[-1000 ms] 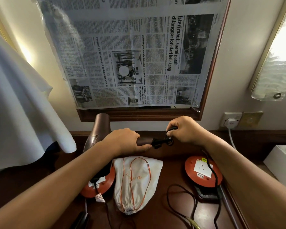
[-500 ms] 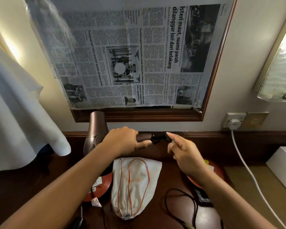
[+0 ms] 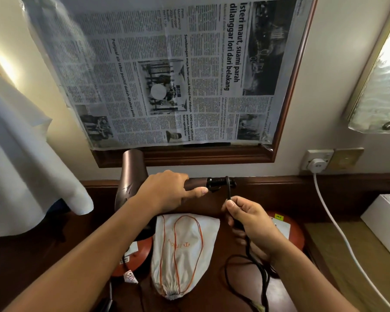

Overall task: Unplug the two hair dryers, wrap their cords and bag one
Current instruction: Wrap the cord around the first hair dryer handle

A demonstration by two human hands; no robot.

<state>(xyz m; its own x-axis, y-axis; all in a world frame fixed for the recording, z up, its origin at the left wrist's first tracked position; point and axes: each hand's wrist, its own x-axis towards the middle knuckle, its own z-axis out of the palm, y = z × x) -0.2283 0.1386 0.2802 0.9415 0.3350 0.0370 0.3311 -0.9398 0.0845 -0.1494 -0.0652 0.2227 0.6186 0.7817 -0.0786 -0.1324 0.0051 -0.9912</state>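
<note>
A brown hair dryer [image 3: 131, 174] is held above the dark wooden table. My left hand [image 3: 167, 190] grips its handle, with the barrel pointing up and left. Its black cord [image 3: 229, 189] loops once over the black end of the handle. My right hand [image 3: 249, 218] holds that cord just below the loop. The rest of the cord trails down over the table. A white drawstring bag [image 3: 182, 251] with an orange cord lies flat on the table between my arms.
Two round red bases [image 3: 140, 253] [image 3: 291, 228] sit on the table either side of the bag. A white plug [image 3: 316, 164] sits in the wall socket, its white cord running down right. A white box [image 3: 383, 219] stands at the right. A white cloth [image 3: 27, 167] hangs at the left.
My right hand has come down and toward me from the handle's end, drawing the black cord over it. My left hand has kept its hold on the dryer.
</note>
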